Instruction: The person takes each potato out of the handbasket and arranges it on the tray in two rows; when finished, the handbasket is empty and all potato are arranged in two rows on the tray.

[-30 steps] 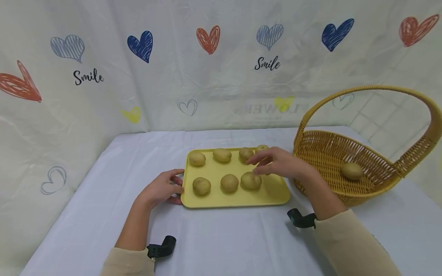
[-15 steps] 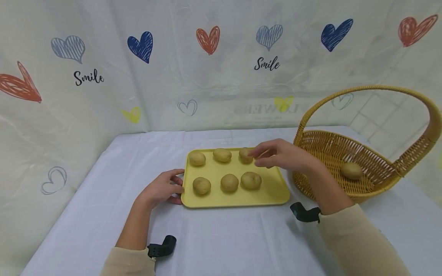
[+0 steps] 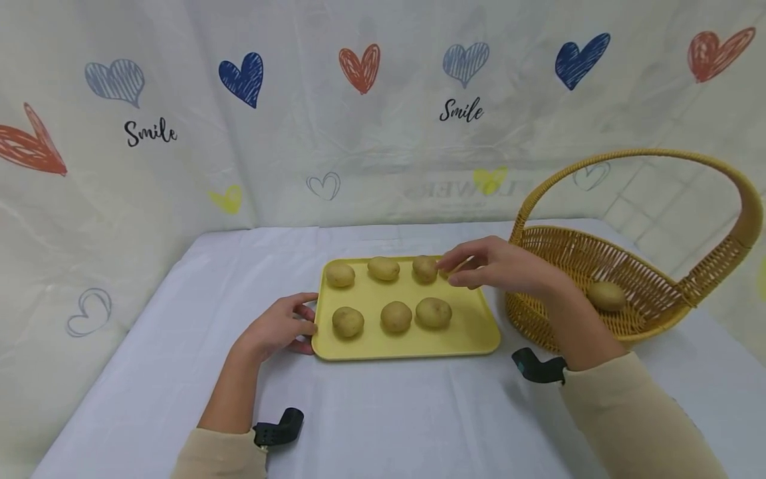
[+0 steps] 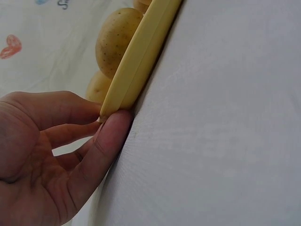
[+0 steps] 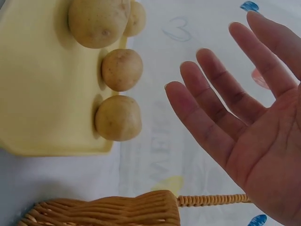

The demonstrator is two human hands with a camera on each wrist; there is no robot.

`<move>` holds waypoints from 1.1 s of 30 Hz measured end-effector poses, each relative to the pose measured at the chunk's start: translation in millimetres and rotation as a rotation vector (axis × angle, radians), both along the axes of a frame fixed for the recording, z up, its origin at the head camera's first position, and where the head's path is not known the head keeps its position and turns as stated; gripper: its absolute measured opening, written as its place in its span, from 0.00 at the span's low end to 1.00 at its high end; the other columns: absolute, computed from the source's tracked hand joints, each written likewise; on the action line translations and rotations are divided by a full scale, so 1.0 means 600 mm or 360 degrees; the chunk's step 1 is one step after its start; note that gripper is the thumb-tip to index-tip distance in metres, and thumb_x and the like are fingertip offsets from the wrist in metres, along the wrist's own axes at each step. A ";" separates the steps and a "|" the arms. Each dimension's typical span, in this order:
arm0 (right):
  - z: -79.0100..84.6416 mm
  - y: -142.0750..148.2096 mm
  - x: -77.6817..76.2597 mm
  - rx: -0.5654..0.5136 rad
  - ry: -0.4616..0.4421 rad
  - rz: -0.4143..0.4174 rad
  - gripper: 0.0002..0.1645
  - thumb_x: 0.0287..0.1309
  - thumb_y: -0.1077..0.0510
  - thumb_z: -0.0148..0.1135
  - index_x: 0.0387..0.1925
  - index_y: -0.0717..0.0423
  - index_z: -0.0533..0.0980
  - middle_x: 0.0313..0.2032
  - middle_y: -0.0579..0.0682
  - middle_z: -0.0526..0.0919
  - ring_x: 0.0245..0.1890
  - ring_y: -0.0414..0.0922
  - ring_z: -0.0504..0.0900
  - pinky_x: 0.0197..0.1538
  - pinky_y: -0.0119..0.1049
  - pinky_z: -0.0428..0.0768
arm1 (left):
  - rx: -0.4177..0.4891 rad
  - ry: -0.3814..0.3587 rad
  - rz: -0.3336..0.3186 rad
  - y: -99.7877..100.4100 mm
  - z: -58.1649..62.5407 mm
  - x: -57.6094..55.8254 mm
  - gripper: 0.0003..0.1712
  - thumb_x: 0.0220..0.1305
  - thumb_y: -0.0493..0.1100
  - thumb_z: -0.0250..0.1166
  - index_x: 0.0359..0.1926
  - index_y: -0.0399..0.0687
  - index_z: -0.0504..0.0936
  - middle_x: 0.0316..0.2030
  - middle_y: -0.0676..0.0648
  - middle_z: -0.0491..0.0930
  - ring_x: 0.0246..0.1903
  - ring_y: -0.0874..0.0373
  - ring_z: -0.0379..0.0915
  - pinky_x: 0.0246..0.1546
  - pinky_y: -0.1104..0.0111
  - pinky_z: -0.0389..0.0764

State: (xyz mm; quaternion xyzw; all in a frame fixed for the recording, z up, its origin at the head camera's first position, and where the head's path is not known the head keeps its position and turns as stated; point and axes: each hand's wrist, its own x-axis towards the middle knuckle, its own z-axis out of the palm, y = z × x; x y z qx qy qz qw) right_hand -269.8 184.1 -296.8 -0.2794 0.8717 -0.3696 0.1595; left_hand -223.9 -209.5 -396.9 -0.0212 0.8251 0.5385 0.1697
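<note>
My left hand holds the left edge of a yellow tray. In the left wrist view its thumb and index finger meet at the tray's corner. Several potatoes lie on the tray in two rows, with a front row potato toward the right and a back row potato beside my right fingertips. My right hand hovers over the back right corner with nothing in its grasp. Its fingers are spread and relaxed in the right wrist view. One back right potato is mostly hidden behind that hand in the head view.
A wicker basket with a tall arched handle stands right of the tray, under my right forearm. One potato lies in it. A white cloth covers the table, and a heart-print curtain hangs behind.
My right hand has lifted a little and shifted right, away from the front row and toward the tray's back right corner. The left hand stays at the tray's edge.
</note>
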 end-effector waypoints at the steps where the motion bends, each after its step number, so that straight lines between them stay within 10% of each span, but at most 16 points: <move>1: 0.002 0.002 0.000 -0.0001 0.0004 -0.0001 0.20 0.68 0.50 0.68 0.59 0.48 0.82 0.59 0.52 0.83 0.53 0.48 0.85 0.56 0.43 0.86 | 0.0000 -0.0001 0.0002 0.000 0.001 0.000 0.42 0.63 0.30 0.63 0.78 0.43 0.62 0.53 0.37 0.70 0.34 0.53 0.81 0.36 0.61 0.91; 33: 0.044 0.071 -0.004 0.0231 -0.0038 -0.0152 0.22 0.67 0.43 0.66 0.58 0.45 0.82 0.61 0.49 0.81 0.46 0.44 0.87 0.57 0.44 0.84 | 0.0010 -0.0001 0.0002 0.000 0.001 0.000 0.42 0.63 0.29 0.62 0.78 0.43 0.61 0.53 0.37 0.70 0.36 0.52 0.81 0.36 0.62 0.91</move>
